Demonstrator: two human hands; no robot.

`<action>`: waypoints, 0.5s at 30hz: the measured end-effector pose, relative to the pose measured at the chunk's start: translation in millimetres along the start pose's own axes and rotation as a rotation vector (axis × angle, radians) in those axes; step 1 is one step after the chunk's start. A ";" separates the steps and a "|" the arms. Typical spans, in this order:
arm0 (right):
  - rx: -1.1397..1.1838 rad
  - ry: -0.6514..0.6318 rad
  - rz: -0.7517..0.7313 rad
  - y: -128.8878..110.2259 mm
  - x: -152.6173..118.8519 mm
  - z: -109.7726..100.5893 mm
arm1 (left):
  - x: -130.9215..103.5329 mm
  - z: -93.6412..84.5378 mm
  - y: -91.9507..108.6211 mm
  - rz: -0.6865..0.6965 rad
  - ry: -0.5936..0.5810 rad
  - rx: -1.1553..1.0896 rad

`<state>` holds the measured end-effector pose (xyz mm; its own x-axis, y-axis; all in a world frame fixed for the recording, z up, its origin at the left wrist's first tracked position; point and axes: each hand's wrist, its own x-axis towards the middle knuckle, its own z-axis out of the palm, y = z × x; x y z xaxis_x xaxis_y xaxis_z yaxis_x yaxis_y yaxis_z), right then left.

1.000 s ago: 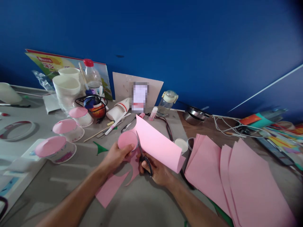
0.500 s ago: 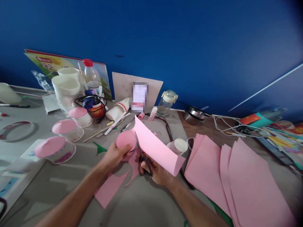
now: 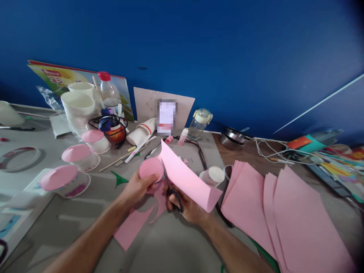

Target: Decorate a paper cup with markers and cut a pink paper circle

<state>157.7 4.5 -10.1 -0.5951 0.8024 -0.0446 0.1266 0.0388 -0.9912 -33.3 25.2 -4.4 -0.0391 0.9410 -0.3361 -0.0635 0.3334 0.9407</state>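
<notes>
My left hand (image 3: 143,185) is closed on a round piece of pink paper (image 3: 150,167), thumb on top; what lies under the round is mostly hidden. My right hand (image 3: 184,206) grips black-handled scissors (image 3: 174,199), fingers through the loops. Their blades point up and away, between the round piece and a curled pink sheet (image 3: 184,174) that arches over my right hand. Pink offcuts (image 3: 132,229) lie on the table below my hands. To the left, three paper cups stand upside down, each with a pink paper cone; the nearest cone (image 3: 59,177) is the largest in view.
Stacked pink sheets (image 3: 298,220) cover the right side. A white paper cup (image 3: 213,176) stands beyond my right hand. Further back are a glue stick (image 3: 183,137), a glass jar (image 3: 200,123), a propped phone (image 3: 167,116), stacked paper cups (image 3: 78,106) and a red-capped bottle (image 3: 109,93).
Both hands, the scissors and the paper hold nearly the same pose. The whole view has shifted very slightly.
</notes>
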 end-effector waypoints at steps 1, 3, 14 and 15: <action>-0.002 -0.002 -0.016 -1.0 0.1 -0.3 | -0.3 0.2 0.3 0.001 0.001 -0.004; -0.016 -0.012 -0.044 -3.8 0.2 -0.9 | -1.5 0.7 1.8 0.002 0.004 -0.011; 0.049 0.014 0.020 -2.0 -1.5 -1.3 | -6.4 2.7 14.4 -0.031 -0.040 -0.006; 0.041 0.020 0.022 -1.5 -1.5 -1.5 | -6.8 3.0 15.0 -0.037 -0.052 -0.001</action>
<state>159.6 4.2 -8.3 -0.5760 0.8149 -0.0647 0.1070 -0.0033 -0.9943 -31.0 23.9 12.2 0.0153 0.9297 -0.3679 -0.0646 0.3681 0.9275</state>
